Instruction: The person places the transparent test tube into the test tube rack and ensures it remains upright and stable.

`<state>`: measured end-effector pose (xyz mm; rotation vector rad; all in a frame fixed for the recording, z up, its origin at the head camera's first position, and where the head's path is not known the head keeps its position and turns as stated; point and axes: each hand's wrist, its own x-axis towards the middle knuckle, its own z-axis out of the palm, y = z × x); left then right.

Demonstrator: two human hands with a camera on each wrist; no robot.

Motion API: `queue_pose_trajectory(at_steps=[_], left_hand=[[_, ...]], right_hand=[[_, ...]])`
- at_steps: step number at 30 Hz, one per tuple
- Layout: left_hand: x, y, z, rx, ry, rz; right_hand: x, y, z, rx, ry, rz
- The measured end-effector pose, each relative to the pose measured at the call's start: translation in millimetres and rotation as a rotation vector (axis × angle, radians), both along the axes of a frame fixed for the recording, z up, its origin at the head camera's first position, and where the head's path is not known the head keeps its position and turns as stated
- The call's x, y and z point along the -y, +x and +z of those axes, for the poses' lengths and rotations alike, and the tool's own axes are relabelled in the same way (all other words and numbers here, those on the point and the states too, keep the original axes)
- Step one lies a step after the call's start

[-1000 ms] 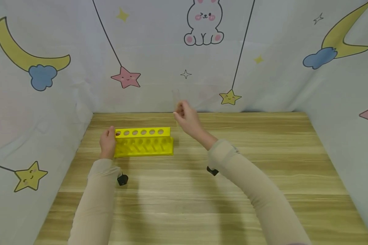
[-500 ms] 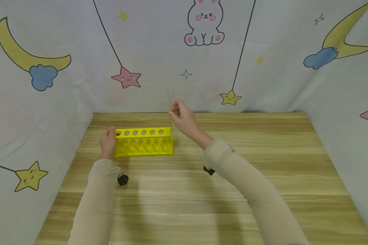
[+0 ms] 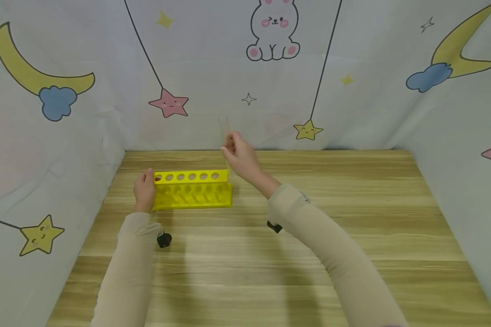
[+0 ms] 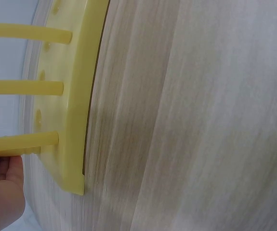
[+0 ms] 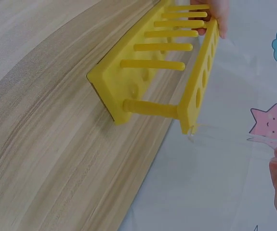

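Observation:
A yellow plastic test tube rack (image 3: 192,205) stands on the table, with a row of round holes along its top bar and several upright pegs on its base. My left hand (image 3: 144,190) grips the rack's left end. To the right, above the rack's other end, my right hand (image 3: 243,159) pinches a clear test tube (image 3: 223,126) by its upper part. The tube hangs nearly upright, its outline faint. In the right wrist view, the tube's lower end (image 5: 192,134) is close beside the top bar's end; I cannot tell whether they touch. No tubes show in the holes.
The wood-grain table (image 3: 245,272) spreads in front of the rack and to its right. White cloth (image 3: 212,81) printed with stars, moons and a rabbit hangs behind the table and along both sides. Small black devices (image 3: 164,240) sit at both wrists.
My right hand has moved a little to the left with the test tube, nearer the rack's right end. The left hand and the rack have stayed in place.

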<state>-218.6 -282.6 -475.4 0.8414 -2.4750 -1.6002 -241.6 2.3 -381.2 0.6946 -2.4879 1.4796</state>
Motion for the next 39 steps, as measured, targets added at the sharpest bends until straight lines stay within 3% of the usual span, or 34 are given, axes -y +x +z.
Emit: queue_pose_trajectory(at_steps=[11,39], left_hand=[[-1,0.8,1.1,-0.001,-0.018,0.001],[2,-1.3,-5.3,-0.033,-0.011,0.018]], right_hand=[[10,1.9,4.0,-0.024,0.013,0.029],[24,3.2,4.1,0.015,0.014,0.089]])
